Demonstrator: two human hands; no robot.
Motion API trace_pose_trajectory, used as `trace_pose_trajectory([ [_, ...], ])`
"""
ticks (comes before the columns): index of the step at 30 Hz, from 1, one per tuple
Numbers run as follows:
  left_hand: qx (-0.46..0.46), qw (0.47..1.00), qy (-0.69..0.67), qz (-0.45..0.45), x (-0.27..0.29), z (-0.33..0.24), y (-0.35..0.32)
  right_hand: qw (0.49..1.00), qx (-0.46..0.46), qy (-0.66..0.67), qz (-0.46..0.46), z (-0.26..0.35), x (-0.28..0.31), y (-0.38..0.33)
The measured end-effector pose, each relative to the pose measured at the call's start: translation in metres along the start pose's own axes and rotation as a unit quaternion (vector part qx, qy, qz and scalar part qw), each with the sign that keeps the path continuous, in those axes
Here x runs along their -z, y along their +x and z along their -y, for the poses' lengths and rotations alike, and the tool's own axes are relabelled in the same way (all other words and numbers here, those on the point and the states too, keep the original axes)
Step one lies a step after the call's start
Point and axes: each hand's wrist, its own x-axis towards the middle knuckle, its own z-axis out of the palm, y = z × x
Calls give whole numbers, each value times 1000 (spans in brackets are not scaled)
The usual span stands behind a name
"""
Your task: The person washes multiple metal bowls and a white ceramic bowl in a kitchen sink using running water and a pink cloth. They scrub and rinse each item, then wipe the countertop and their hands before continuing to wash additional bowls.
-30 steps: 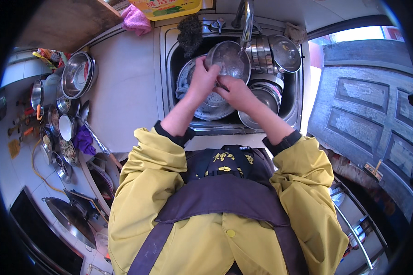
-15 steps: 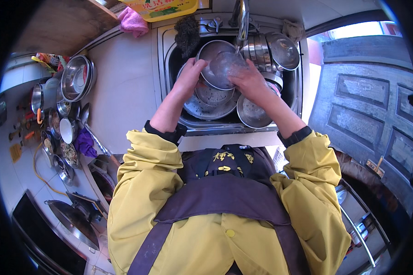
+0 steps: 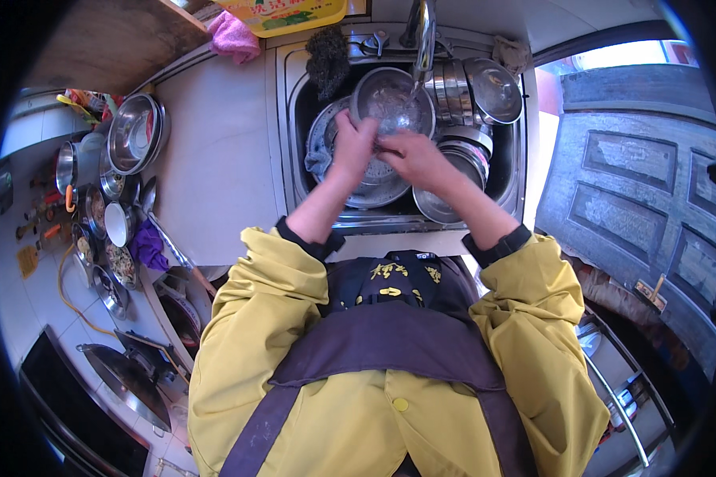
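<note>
A round metal bowl (image 3: pixel 391 89) is tilted beneath the faucet (image 3: pixel 424 44), and running water splashes inside it. At its near-left rim my left hand (image 3: pixel 353 147) is closed, with the thumb up. My right hand (image 3: pixel 414 157) has its fingers bent at the near rim, close beside the left; they are a little blurred. Below both hands a wide metal basin (image 3: pixel 378 193) lies in the sink (image 3: pixel 282 119), with a greyish cloth (image 3: pixel 318 159) at its left side. Another metal bowl (image 3: pixel 436 205) rests under my right forearm.
Stacked metal bowls (image 3: pixel 451 86) and a tilted bowl (image 3: pixel 495 91) fill the sink's right side. A dark scouring pad (image 3: pixel 327 62) lies at the back-left corner. Behind are a pink cloth (image 3: pixel 234 38) and a yellow container (image 3: pixel 294 16). More bowls (image 3: pixel 133 133) stand far left.
The bowl now faces up under the stream and collects water. Both hands have come nearer to me and closer together, the right one leaving the bowl's right side for its near rim.
</note>
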Motion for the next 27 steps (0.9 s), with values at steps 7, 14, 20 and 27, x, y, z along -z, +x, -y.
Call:
trace_pose_trajectory([
  [7, 99, 989, -71, 80, 15, 2, 13, 953, 99, -273, -85, -8, 2, 0],
  [14, -33, 999, -13, 16, 11, 8, 13, 988, 64, -125, -67, -6, -4, -1],
  [20, 75, 989, -122, 27, 7, -1, 4, 986, 85, -133, -58, -8, 1, 1],
  [27, 136, 968, -189, 91, 12, 8, 9, 967, -24, -238, -84, -4, 14, -8],
])
